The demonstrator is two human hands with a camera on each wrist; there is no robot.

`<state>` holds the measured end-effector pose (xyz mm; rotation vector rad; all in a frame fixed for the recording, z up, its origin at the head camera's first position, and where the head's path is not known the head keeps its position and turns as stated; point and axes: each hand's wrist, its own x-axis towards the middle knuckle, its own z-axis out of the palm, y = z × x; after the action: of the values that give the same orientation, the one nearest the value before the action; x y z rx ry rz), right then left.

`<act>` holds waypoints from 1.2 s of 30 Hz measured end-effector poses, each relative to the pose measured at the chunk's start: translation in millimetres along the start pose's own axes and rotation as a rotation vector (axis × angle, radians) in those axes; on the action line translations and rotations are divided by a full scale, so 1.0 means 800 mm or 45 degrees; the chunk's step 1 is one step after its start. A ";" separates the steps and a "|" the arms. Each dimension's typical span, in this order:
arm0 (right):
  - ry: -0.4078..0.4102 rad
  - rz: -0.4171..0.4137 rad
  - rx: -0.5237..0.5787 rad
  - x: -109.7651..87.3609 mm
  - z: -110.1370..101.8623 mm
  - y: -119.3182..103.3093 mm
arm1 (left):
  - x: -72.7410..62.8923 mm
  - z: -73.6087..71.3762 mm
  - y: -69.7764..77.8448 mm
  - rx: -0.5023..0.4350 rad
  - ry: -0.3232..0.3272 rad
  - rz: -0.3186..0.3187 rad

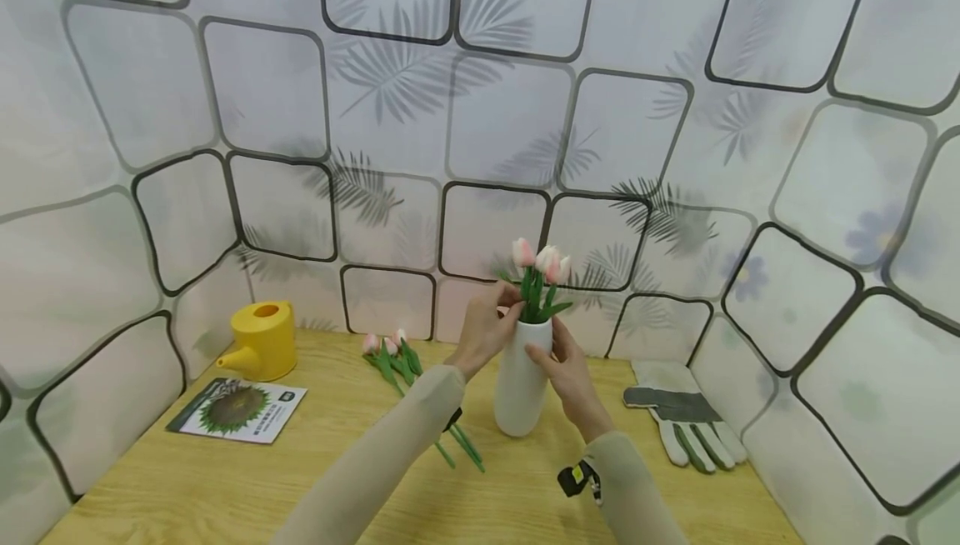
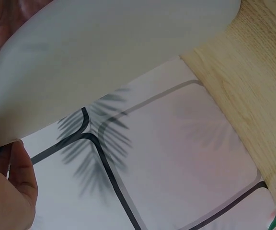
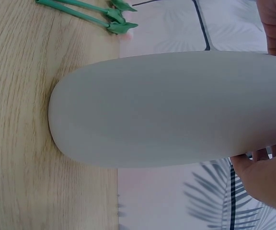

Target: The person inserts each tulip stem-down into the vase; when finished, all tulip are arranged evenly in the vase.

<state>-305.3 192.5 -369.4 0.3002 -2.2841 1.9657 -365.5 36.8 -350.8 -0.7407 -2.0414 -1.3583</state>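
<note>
A tall white vase (image 1: 521,387) stands upright on the wooden table, and a bunch of pink-and-white artificial tulips (image 1: 542,278) rises out of its mouth. My left hand (image 1: 486,324) is at the rim, its curled thumb and fingers pinching at the green stems and leaves; the fingertips are partly hidden. On the opposite side, my right hand (image 1: 572,374) holds the upper part of the vase, thumb on the near face and fingers around the side. In the right wrist view the vase (image 3: 166,110) fills the middle, its base on the table.
More tulips (image 1: 397,362) lie on the table left of the vase, their stems partly behind my left forearm. A yellow watering can (image 1: 264,341) and a sunflower seed packet (image 1: 238,410) are at the left. Grey-and-white gloves (image 1: 682,416) lie at the right, near the patterned wall (image 1: 495,128).
</note>
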 end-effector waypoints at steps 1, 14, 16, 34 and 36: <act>-0.001 0.000 0.001 0.000 0.000 0.000 | 0.000 0.000 0.000 0.003 -0.007 -0.005; -0.001 -0.012 0.016 0.001 -0.001 0.002 | -0.006 -0.011 -0.004 -0.044 -0.118 -0.054; 0.000 -0.010 0.016 0.000 0.000 0.002 | -0.007 -0.014 -0.005 -0.051 -0.125 -0.051; 0.052 -0.031 0.014 0.019 -0.004 0.041 | -0.043 -0.053 -0.053 -0.220 -0.171 -0.253; 0.054 -0.035 0.017 0.019 -0.004 0.041 | -0.049 -0.061 -0.061 -0.266 -0.218 -0.296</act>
<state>-327.9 198.8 -397.4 0.2873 -2.2299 1.9559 -366.2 -30.2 -393.6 -0.7478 -2.1954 -1.7126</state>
